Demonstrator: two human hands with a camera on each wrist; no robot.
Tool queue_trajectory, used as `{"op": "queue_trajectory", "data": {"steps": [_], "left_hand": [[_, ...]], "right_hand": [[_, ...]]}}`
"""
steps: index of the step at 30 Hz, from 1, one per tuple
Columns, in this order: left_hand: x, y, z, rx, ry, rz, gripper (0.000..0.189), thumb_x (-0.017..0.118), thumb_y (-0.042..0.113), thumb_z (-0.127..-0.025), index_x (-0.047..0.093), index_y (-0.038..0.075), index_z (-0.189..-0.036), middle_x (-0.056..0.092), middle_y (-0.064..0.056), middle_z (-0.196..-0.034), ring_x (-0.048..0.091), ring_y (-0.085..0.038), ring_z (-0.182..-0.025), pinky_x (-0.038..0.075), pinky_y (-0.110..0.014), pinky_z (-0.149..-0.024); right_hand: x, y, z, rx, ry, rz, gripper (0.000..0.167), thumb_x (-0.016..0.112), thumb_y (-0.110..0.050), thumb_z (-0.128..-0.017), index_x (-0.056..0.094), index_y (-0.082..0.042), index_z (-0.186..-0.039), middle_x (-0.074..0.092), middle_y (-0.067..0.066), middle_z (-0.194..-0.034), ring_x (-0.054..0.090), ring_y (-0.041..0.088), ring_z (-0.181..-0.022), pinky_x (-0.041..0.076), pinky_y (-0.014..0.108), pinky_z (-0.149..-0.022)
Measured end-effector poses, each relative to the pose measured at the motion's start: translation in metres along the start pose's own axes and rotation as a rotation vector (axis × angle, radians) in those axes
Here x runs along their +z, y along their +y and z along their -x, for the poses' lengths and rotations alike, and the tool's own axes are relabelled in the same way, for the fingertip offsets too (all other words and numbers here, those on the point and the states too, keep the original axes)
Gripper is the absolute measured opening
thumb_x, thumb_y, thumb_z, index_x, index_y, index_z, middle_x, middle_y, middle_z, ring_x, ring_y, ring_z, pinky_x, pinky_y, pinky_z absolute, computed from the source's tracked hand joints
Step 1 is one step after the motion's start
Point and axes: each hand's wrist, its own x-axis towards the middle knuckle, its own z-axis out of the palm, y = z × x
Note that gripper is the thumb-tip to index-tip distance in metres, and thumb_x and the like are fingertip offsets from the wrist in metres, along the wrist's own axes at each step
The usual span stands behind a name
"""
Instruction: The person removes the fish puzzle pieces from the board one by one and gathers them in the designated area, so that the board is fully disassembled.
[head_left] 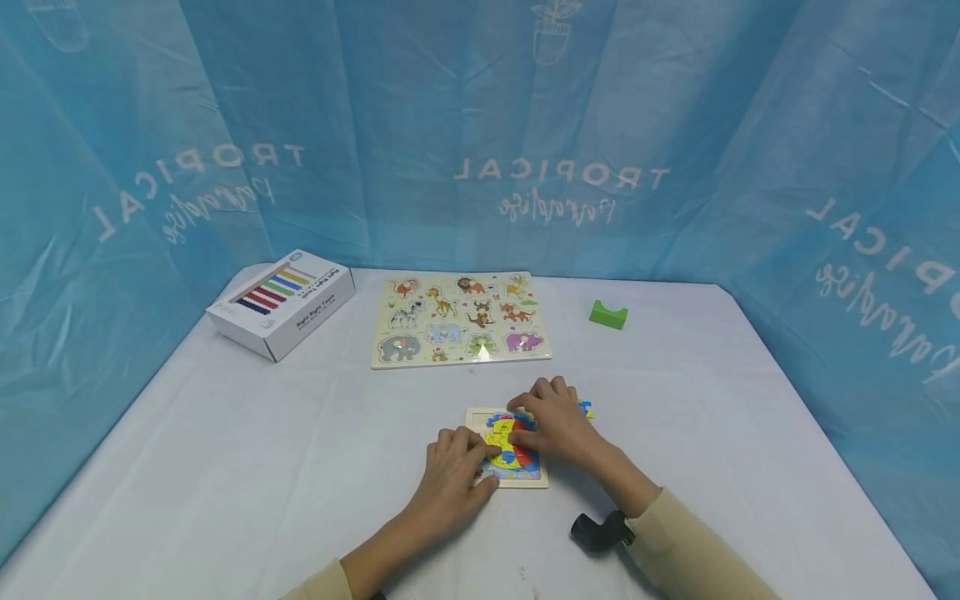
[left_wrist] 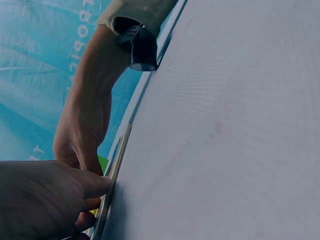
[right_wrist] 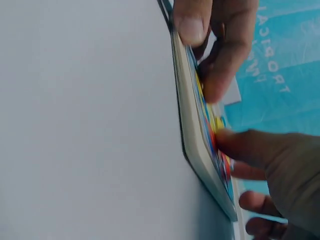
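A small wooden puzzle board (head_left: 528, 484) is laid flat on the white cloth (head_left: 300, 475), near the middle of the table's near half; it looks nearly square, so no long axis can be told, but its sides are set roughly along the 12-to-6 and 9-to-3 lines; which way its picture faces cannot be told under the fingers.

The board is touched at 8 o'clock by the left hand (head_left: 456, 475), its fingers loosely extended over the pieces, its thumb rested at the near rim; it is covered at 2 o'clock by the right hand (head_left: 561, 425), fingers bent, thumb set on a red piece (head_left: 523, 456); whether that piece is pinched cannot be told. A loose blue-and-yellow piece (head_left: 587, 409) is partly hidden just beyond the right hand, at 2 o'clock from the board.

At 12 to 11 o'clock an animal board (head_left: 461, 364) is placed, its long axis run from 9 to 3; a strip of cloth is left between the two boards; a green block (head_left: 608, 316) is seen between 1 and 2, a white box (head_left: 281, 304) at 10, its long axis aimed toward 2; wide cloth is left toward 9 and, past the right forearm, toward 3; the far edge is bounded by a blue curtain (head_left: 480, 100).
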Motion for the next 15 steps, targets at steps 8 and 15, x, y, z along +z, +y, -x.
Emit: {"op": "queue_trajectory", "data": {"steps": [8, 15], "left_hand": [[0.001, 0.0, 0.001, 0.004, 0.011, 0.01, 0.029, 0.069, 0.021, -0.081, 0.068, 0.013, -0.108, 0.051, -0.001, -0.106, 0.038, -0.016, -0.096, 0.03, -0.035, -0.081], [0.001, 0.0, 0.001, 0.002, 0.011, 0.002, 0.03, 0.069, 0.022, -0.081, 0.068, 0.014, -0.109, 0.051, -0.001, -0.107, 0.038, -0.016, -0.096, 0.03, -0.035, -0.081]], "right_hand": [[0.007, -0.011, 0.01, 0.091, 0.115, -0.013, 0.04, 0.078, -0.036, -0.073, 0.069, -0.02, -0.109, 0.053, 0.002, -0.091, 0.037, 0.018, -0.085, 0.027, 0.032, -0.071], [0.012, -0.014, 0.013, 0.114, 0.181, -0.049, 0.032, 0.076, -0.032, -0.076, 0.07, -0.021, -0.105, 0.052, 0.0, -0.085, 0.037, 0.017, -0.082, 0.026, 0.032, -0.071]]}}
